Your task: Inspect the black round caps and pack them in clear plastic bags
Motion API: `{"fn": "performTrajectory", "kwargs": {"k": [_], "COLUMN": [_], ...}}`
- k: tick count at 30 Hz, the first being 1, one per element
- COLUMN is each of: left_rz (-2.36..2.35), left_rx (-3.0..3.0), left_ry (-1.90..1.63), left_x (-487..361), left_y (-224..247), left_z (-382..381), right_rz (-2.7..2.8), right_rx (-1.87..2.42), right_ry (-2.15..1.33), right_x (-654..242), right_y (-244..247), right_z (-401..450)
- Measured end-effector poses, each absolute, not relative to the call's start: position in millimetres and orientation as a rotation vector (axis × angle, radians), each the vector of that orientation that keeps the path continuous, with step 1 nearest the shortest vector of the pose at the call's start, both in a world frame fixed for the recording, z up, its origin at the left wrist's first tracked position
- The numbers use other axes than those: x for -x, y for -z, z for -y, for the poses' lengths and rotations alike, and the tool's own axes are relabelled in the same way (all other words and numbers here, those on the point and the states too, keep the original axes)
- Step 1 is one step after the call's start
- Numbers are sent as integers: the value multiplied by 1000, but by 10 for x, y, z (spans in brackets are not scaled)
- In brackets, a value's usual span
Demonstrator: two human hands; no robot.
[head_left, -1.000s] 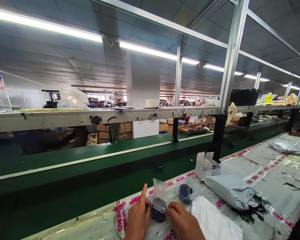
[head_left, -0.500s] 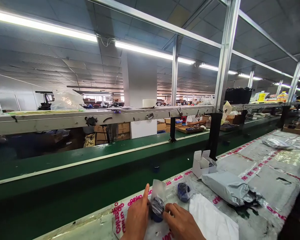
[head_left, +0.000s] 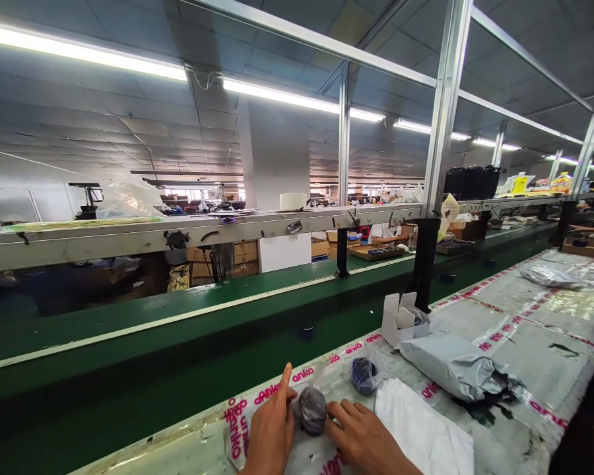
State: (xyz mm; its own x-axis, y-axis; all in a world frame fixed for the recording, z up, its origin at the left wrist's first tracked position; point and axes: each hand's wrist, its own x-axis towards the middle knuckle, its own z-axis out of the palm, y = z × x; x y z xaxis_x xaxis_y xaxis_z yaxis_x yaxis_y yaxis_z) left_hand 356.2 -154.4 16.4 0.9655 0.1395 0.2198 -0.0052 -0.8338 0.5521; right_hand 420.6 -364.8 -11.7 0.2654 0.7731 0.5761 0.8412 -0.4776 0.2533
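The left hand (head_left: 268,430) extends its index finger (head_left: 284,384); opposite, the right hand (head_left: 360,432) curls its fingers (head_left: 337,415).

Bright overhead tube lights (head_left: 84,52), dim ceiling (head_left: 103,119), shadowed green belt (head_left: 168,376), glare on plastic sheeting (head_left: 561,307)

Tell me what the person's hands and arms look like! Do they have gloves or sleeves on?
The left hand and the right hand are both bare. There are no gloves, and I can't spot any rings, bracelets or watch. No sleeves show before the picture ends.
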Motion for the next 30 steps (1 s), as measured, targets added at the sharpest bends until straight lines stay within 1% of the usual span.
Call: {"fn": "performTrajectory", "kwargs": {"k": [3,6,10,15,19,25,30], "left_rz": [-94,-31,20,72,25,-32,-80], "left_rx": [-2318,-2164,-2135,-2132,-2190,-2251,-2040], "left_ry": [-429,-355,-291,-284,-289,-175,-268], "left_x": [-3507,-3480,-3479,-3490,-3502,-3458,-3482], "left_y": [-217,-215,-102,59,113,-51,-153], "left_z": [1584,1661,1706,1643,1614,1585,1623], "right_rz": [1523,1461,1326,984,939,846,800], "right_rx": [2418,2407,2374,2356,2322,2321,2306], "right_ry": [988,947,826,705,629,561,521], "right_x": [-4225,-4211,-4135,-4056,-4056,-4070,-4066], "right_y": [127,133,118,92,140,267,363], "right_z": [3647,3600,3588,3663,3567,3456,3482]}}
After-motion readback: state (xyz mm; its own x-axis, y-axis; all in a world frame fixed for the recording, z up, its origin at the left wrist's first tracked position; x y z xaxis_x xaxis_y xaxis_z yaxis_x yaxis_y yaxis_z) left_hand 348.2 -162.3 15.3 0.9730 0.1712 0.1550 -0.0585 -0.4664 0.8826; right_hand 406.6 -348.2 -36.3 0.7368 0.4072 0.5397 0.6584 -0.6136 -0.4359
